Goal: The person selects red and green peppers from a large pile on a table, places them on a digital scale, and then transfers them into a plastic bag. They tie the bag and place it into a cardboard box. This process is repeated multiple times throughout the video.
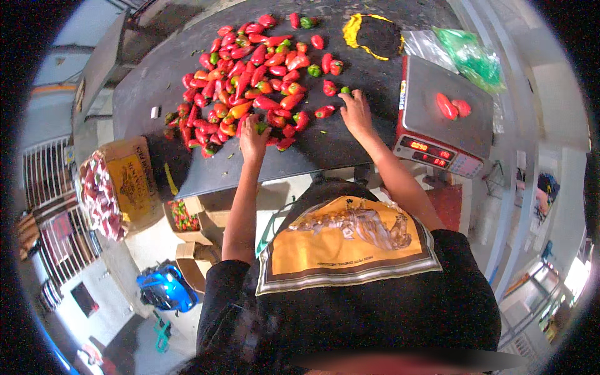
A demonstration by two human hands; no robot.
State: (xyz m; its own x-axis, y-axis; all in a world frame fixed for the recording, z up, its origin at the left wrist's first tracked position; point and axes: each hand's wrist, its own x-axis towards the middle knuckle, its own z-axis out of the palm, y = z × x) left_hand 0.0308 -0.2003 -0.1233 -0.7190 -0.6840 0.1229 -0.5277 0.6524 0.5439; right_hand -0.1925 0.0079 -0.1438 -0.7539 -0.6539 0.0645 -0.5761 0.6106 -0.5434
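Note:
A large heap of mostly red peppers [240,81], with some orange and green ones, covers the left and middle of a dark table [337,147]. At the heap's near edge, my left hand [252,140] is closed round a pepper [262,128] whose green part shows beside the thumb. My right hand [357,117] is further right, fingers stretched and apart, holding nothing that I can see. Its fingertips are beside a small green pepper [345,90]. A red pepper [324,112] lies just left of that hand. Several loose peppers are scattered further back.
Right of my right hand stands a scale [465,122] with a lit display, bearing red peppers [447,107]. Behind it are a green plastic bag [465,50] and a black-and-yellow cloth item [375,37]. Cardboard boxes [140,181] and a blue bag [167,287] lie below left.

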